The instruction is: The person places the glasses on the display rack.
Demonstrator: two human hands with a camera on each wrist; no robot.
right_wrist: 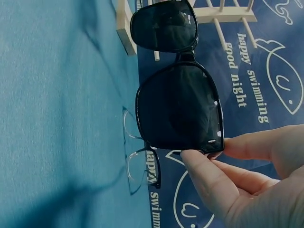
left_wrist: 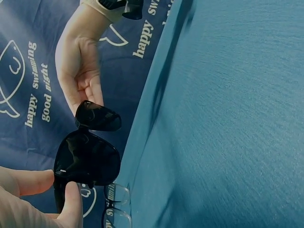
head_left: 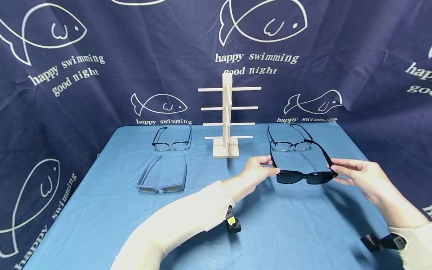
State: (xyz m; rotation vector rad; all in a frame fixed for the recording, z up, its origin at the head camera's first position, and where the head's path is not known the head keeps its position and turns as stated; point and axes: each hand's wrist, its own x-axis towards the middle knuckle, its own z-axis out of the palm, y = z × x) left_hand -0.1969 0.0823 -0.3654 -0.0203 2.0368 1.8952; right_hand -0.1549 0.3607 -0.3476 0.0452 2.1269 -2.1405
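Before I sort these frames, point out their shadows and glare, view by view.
Head view: soft-edged shadows fall on the blue cloth tabletop, and the cream left sleeve looks washed out; left wrist: dimmer, with faint reflections on the glossy black dark-lensed sunglasses; right wrist: white glints edge the sunglasses, and blurry shadows cross the tabletop.

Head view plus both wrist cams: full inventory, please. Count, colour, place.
Black sunglasses: 1, black, held above the table between both hands
Blue sunglasses: 1, dusty blue frame, table's left side
Clear-lens glasses: 2, dark frames, back left and back right
Peg rack: 1, pale wood, back middle
Tablecloth: 1, blue, under everything
Backdrop: navy, white fish and lettering, behind table
Wrist cameras: 2, black, one per wrist
Sleeves: 2, cream, both arms
Left hand: 1, bare, pinching sunglasses' left side
Right hand: 1, bare, pinching their right side
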